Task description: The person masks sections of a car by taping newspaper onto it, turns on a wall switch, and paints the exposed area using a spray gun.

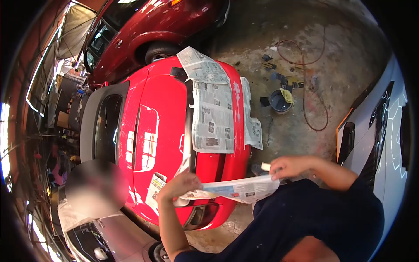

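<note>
A folded sheet of newspaper (244, 188) is stretched between my two hands, in front of my dark shirt and over the corner of a red car (163, 102). My left hand (181, 185) is closed on its left end, close to the car's tail light (201, 215). At the right end, my right hand (283, 167) pinches the top edge. A small pale block-like thing (265, 166) shows beside those fingers; its kind is unclear. More newspaper sheets (212, 115) cover part of the car's end, and a smaller printed piece (155, 188) lies on its painted panel.
A dark red vehicle (144, 32) stands behind the red car, a light grey car (384, 144) at right, and another car (113, 240) at lower left. On the concrete floor are a bucket (279, 102) with a yellow cloth, a looped hose (304, 87) and scattered dark scraps.
</note>
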A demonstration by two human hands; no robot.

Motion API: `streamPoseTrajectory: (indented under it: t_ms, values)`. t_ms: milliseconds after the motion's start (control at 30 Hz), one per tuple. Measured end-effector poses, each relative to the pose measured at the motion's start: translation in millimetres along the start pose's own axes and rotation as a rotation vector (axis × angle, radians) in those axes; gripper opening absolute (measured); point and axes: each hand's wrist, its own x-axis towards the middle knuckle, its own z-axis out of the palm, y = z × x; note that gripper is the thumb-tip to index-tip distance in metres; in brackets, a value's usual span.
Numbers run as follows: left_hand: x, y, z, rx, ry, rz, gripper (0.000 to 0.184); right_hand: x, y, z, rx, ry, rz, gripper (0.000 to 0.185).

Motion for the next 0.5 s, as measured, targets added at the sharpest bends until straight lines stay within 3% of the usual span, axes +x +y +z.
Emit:
streamPoseTrajectory:
  t_ms: [33, 100, 133, 167, 200, 233, 333, 400, 500]
  values:
    - [-19, -12, -2, 0.159, 0.077, 0.127, 0.016, 14, -1, -11, -0.03, 0.029, -0.024, 0.031]
    - [-63, 3, 9, 0.231, 0.186, 0.134, 0.015, 56, 0, -37, -0.124, 0.05, -0.083, 0.026]
    - [-79, -1, 22, 0.33, 0.332, 0.261, 0.014, 84, -1, -50, -0.188, 0.042, -0.118, 0.023]
    - [-96, 6, 25, 0.37, 0.342, 0.359, 0.012, 121, 10, -64, -0.245, 0.062, -0.042, 0.023]
    - [-109, 13, 31, 0.441, 0.396, 0.309, 0.009, 160, 20, -71, -0.299, 0.079, 0.033, 0.024]
    - [-122, 25, 33, 0.569, 0.424, 0.348, 0.01, 195, 17, -73, -0.509, 0.14, -0.004, 0.026]
    - [-148, 62, 26, 0.445, 0.35, 0.391, 0.015, 310, 11, -66, -1.105, 0.161, -0.202, 0.029]
    - [-148, 79, 20, 0.465, 0.35, 0.362, 0.011, 374, 14, -50, -1.204, 0.142, -0.303, 0.03]
    - [-136, 86, 1, 0.491, 0.339, 0.368, 0.007, 429, 37, -29, -1.249, 0.023, -0.089, 0.035]
